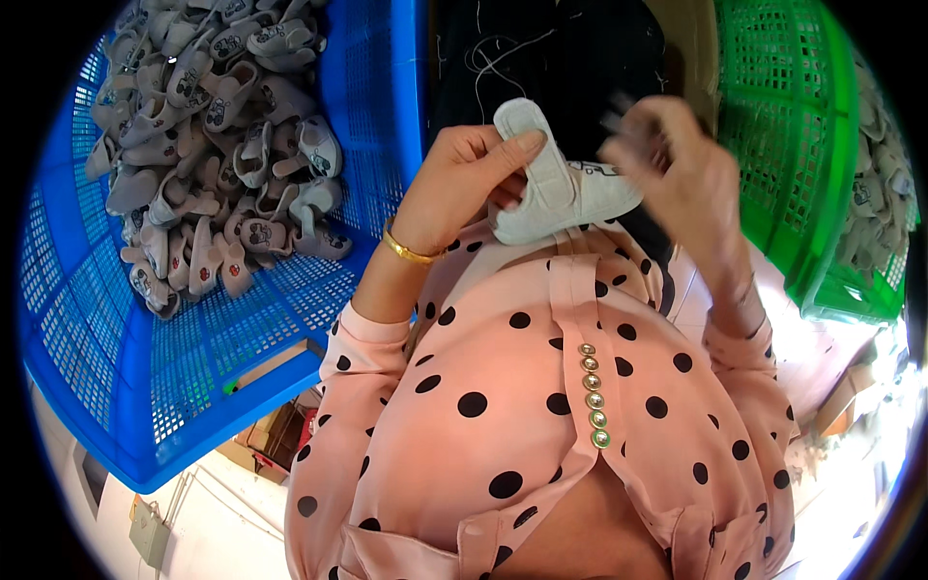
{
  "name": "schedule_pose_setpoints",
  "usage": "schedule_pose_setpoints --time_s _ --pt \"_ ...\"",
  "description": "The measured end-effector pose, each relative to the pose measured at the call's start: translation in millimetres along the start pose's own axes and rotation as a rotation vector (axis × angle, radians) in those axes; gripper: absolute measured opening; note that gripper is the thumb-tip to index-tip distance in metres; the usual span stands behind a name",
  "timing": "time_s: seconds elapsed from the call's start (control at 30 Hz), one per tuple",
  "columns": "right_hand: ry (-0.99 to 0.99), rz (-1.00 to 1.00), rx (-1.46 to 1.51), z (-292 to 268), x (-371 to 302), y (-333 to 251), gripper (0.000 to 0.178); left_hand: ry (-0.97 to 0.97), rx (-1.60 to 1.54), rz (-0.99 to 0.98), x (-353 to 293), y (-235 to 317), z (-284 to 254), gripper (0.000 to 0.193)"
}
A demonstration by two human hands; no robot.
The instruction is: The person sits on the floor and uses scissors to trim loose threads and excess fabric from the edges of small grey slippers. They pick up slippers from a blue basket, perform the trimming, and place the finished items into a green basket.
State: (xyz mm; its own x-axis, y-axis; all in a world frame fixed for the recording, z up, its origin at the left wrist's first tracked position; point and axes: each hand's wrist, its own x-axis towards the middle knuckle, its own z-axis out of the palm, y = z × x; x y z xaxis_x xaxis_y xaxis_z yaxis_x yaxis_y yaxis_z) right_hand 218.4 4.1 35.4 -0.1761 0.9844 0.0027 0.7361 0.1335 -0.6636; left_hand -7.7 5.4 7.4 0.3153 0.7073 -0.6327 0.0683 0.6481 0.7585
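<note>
My left hand point(474, 179) is closed on a small pale grey child's shoe point(541, 217), its thumb pressed against the upright strap point(527, 126). The shoe's toe points right and carries a dark printed drawing. Just right of the toe is my right hand point(677, 164), blurred by motion, with its fingers curled. A dark, thin shape shows at those fingers, too smeared to name. Loose white threads point(493, 63) lie on the dark cloth over my lap, beyond the shoe.
At left stands a large blue plastic basket point(372, 126) heaped with similar small shoes point(232, 174). A green plastic basket point(788, 145) stands at right, with more grey pieces point(870, 193) beyond its wall. A cardboard box point(846, 396) sits at lower right.
</note>
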Motion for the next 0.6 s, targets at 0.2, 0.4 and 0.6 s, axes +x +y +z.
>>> schedule_pose_setpoints --time_s 0.2,0.4,0.6 --pt "-0.039 0.007 -0.385 2.8 2.6 18.3 0.023 -0.022 -0.06 0.091 -12.6 12.9 4.5 0.034" --pt "-0.057 -0.084 0.037 -12.3 4.7 -12.6 0.039 -0.087 -0.065 0.093 -18.8 22.4 5.9 0.03" --pt "-0.031 -0.234 -0.01 -13.3 9.3 -21.4 0.045 -0.087 -0.049 0.151 -28.5 34.1 11.3 0.03"
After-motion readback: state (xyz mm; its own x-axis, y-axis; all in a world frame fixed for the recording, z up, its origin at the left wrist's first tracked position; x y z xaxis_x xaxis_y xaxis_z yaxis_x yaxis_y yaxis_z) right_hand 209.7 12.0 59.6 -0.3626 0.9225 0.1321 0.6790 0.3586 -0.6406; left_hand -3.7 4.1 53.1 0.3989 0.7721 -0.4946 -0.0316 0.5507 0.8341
